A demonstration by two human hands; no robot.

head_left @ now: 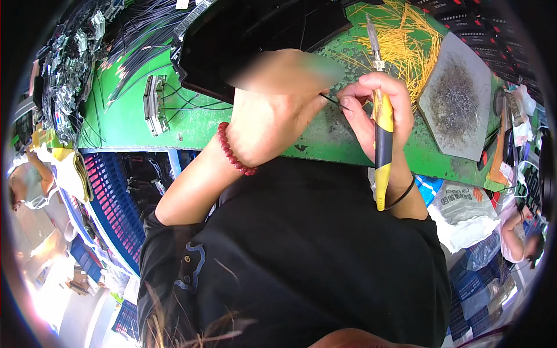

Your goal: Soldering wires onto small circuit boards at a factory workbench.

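Where the green workbench (197,138) begins at left, black wires (139,40) lie bunched, with a grey metal block (155,105) just beside them. Next, the left forearm slants up and right, a red beaded bracelet (229,152) around its wrist; the left hand (272,119) shows its back, thumb toward the right, its fingers blurred, so its grip cannot be told. A thin black wire (336,102) spans from that thumb to the right hand's (401,113) thumb tip. The right hand, fingers curled, grasps a yellow-and-black soldering iron (383,119), metal tip pointing away from the body. Beyond lie yellow wires (415,58) and a grey slab (455,93).
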